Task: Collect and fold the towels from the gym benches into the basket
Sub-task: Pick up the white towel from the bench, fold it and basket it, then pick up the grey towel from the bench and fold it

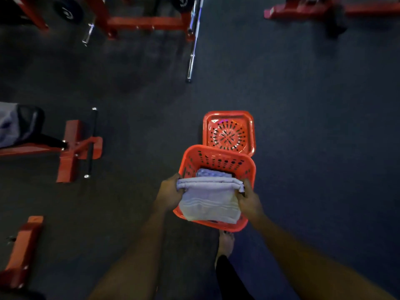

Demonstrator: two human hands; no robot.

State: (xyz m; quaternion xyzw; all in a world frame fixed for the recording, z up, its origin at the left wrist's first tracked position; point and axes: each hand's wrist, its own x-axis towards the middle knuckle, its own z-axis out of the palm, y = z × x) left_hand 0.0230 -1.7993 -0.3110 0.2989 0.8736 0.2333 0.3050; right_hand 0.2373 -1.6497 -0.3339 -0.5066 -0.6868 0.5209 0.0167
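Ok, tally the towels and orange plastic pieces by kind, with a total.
Towels held in the hands: 1
Towels already in the basket: 1
Towels on the bench at left: 1
Baskets: 1
Basket lids: 1
Total: 5

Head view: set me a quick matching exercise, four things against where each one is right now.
Things:
1. folded white towel
2. patterned towel
3. basket lid
4. barbell

Places:
A. on the floor beyond the basket
B. on the floor by the red rack, far side
C. held between the left hand and right hand above the basket
D. down inside the basket

Pairs: 1-C, 2-D, 3-A, 4-B
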